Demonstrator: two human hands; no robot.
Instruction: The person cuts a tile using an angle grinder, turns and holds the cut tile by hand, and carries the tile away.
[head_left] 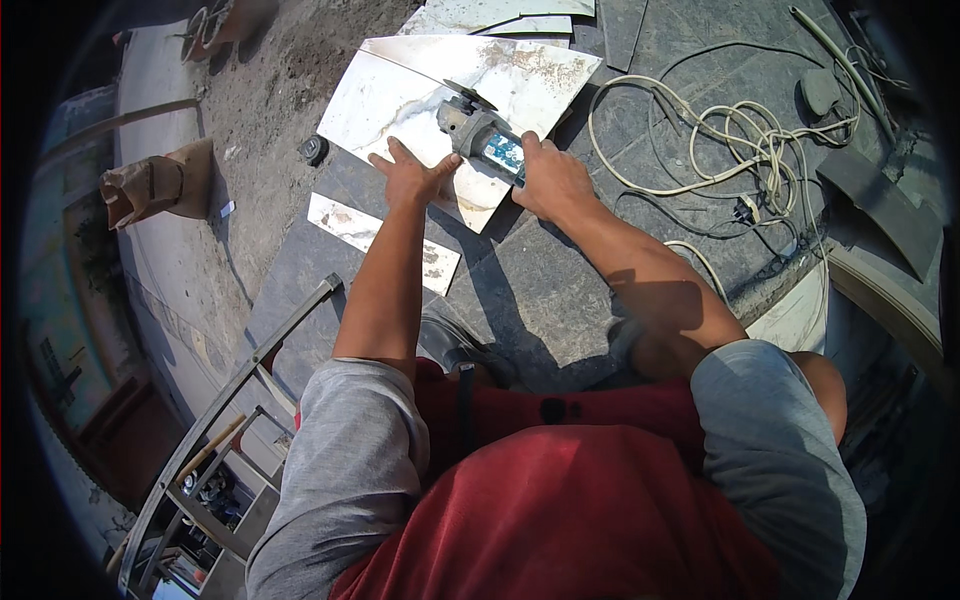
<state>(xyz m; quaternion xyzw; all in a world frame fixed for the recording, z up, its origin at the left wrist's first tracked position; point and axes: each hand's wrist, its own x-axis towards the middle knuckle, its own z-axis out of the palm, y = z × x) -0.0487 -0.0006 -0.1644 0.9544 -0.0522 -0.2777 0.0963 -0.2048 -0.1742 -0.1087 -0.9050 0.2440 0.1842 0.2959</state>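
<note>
An angle grinder (482,135) with a dark disc lies over a large white marbled tile (370,95). My right hand (555,180) wraps round the rear of its blue-labelled body. Whether the disc touches the tile or spins, I cannot tell. My left hand (412,172) rests with spread fingers on the tile's near edge, its thumb close to the grinder's head. A thin line runs across the tile from its upper left toward the disc. Just below my left hand, a narrow tile strip (345,222) lies on the dark paving, partly covered by my forearm.
Tangled pale cable (740,150) spreads on the right. A tape measure (314,150) sits left of the tile. More white tile pieces (500,15) lie beyond it. A paper sack (160,185) stands at far left, and a metal ladder-like frame (240,385) lies at lower left.
</note>
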